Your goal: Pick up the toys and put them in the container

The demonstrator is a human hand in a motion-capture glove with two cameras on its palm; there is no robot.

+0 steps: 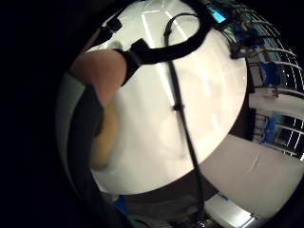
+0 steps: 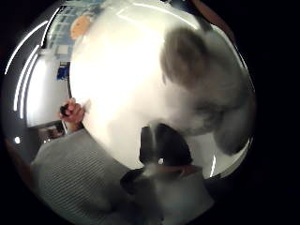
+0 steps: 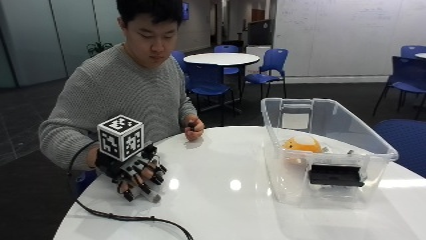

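Observation:
My gloved right hand [image 3: 133, 172] hovers low over the left front of the round white table [image 3: 226, 200], fingers curled downward. A small pale piece of a toy [image 3: 150, 196] shows under the fingertips. The thumb side palm view is filled by a fuzzy grey and white plush toy [image 2: 206, 89] with a black part [image 2: 164, 147], close against the palm. A tan patch [image 1: 107, 137] lies by a finger in the little finger side view. The clear plastic container [image 3: 326, 156] stands at the right with an orange toy [image 3: 303, 145] inside.
The person's bare left hand [image 3: 193, 129] rests on the table's far edge, holding a small black object. A black piece [image 3: 336, 176] sits at the container's front wall. A black cable [image 3: 133, 218] trails along the table's front. Blue chairs and another table stand behind.

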